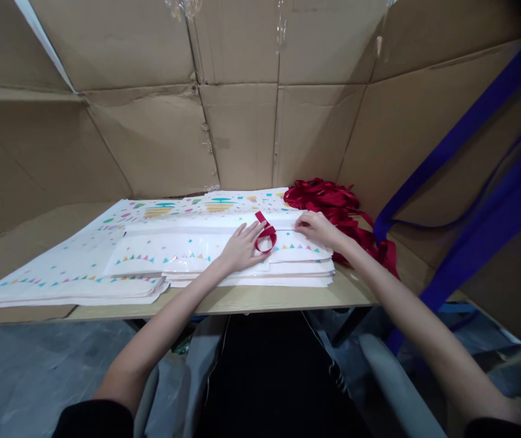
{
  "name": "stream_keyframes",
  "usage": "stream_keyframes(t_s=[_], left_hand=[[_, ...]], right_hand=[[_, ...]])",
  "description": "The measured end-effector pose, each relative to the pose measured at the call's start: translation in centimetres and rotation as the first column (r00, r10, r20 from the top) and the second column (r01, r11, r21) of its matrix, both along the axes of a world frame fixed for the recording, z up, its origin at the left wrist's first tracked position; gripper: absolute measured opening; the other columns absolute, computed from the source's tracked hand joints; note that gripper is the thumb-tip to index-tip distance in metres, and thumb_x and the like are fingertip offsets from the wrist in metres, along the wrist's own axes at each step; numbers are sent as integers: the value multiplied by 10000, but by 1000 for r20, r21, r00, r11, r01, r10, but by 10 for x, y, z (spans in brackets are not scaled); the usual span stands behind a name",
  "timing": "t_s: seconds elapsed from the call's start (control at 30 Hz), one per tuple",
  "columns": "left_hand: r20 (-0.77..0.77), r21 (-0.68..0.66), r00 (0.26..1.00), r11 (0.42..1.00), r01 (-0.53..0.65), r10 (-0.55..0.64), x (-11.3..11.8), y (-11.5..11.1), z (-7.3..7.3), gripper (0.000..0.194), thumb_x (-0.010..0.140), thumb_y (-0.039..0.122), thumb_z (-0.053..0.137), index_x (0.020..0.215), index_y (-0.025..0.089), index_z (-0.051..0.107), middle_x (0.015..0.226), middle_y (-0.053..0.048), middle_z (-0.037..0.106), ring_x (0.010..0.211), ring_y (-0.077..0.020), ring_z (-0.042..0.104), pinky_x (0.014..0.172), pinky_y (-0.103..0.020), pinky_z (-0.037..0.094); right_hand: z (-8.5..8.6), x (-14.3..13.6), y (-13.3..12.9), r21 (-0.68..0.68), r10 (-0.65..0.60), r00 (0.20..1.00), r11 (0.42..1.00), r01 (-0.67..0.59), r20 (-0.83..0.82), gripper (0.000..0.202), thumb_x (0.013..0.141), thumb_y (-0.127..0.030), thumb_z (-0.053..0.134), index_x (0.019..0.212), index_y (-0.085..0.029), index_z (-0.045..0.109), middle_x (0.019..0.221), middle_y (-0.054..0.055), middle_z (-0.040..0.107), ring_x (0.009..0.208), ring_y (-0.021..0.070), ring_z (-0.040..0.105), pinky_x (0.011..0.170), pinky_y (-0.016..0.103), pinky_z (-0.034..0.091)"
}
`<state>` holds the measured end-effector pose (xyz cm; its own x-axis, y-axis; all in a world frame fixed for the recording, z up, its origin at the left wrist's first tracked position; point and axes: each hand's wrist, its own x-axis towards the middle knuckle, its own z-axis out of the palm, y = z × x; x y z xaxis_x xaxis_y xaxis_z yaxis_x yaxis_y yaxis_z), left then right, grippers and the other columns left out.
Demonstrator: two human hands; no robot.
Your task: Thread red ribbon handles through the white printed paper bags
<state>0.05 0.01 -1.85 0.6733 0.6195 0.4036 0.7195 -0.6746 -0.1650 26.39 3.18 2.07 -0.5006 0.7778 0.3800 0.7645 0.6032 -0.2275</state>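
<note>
Table [282,298]: one ribbon loop [267,232], one ribbon heap [321,196]; left hand [242,249] spread on sheets [173,242], right hand [317,229] grip unclear.

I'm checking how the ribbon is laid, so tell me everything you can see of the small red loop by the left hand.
The red ribbon loop is a flat, narrow strip, fabric by its look, curled into a rounded ring, with a short end sticking out away from the person. It sits on the printed white sheets, between the thumb and fingers of the left hand. Whether the fingertips press on it is unclear.
</note>
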Motion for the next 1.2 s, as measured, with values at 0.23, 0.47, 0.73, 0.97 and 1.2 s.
stream_keyframes(t_s=[0.23, 0.47, 0.73, 0.97, 1.2], left_hand=[[-9, 52, 1000, 999, -4, 4, 0, 0, -2, 635, 930, 549, 346, 1356, 99, 485, 1506, -140, 336, 1387, -290, 307, 1139, -464, 218], [-23, 76, 1000, 997, -12, 13, 0, 0, -2, 595, 927, 548, 369, 1294, 110, 534, 1457, -167, 409, 1390, -288, 303, 1139, -468, 222], [-32, 62, 999, 998, -1, 3, -2, 4, -7, 640, 915, 525, 397, 1395, 102, 430, 1496, -158, 345, 1397, -291, 284, 1145, -469, 202], [-20, 42, 1000, 999, -10, 11, -1, 2, -4, 676, 929, 574, 334, 1429, 122, 381, 1516, -133, 316, 1403, -278, 273, 1150, -456, 179], [2, 48, 1000, 999, -6, 6, 0, 1, -4, 672, 935, 568, 323, 1447, 133, 347, 1521, -110, 312, 1404, -267, 273, 1145, -445, 186]], right_hand=[[-6, -24, -4, 61, -72, 996, 996, 69, 60, 172, 881, -167, 481, 800, -148, 630, 927, 112, 655, 929, 244, 538, 854, 383, 297], [-10, -53, -19, 123, -37, 997, 991, 45, -69, 169, 885, -147, 432, 844, -170, 595, 917, 92, 636, 932, 239, 532, 837, 369, 314], [-37, -87, -59, 381, -120, 985, 911, 160, -125, 261, 824, -236, 530, 1068, -149, 559, 1016, 147, 558, 939, 289, 475, 795, 387, 370], [-46, -82, -43, 370, -184, 931, 879, 300, -316, 286, 860, -113, 378, 1094, -156, 538, 957, 134, 562, 884, 254, 524, 780, 360, 433], [-48, -65, -51, 366, 26, 964, 928, 75, -264, 431, 746, -86, 449, 1173, -118, 498, 1101, 158, 540, 1022, 264, 509, 851, 376, 440]])
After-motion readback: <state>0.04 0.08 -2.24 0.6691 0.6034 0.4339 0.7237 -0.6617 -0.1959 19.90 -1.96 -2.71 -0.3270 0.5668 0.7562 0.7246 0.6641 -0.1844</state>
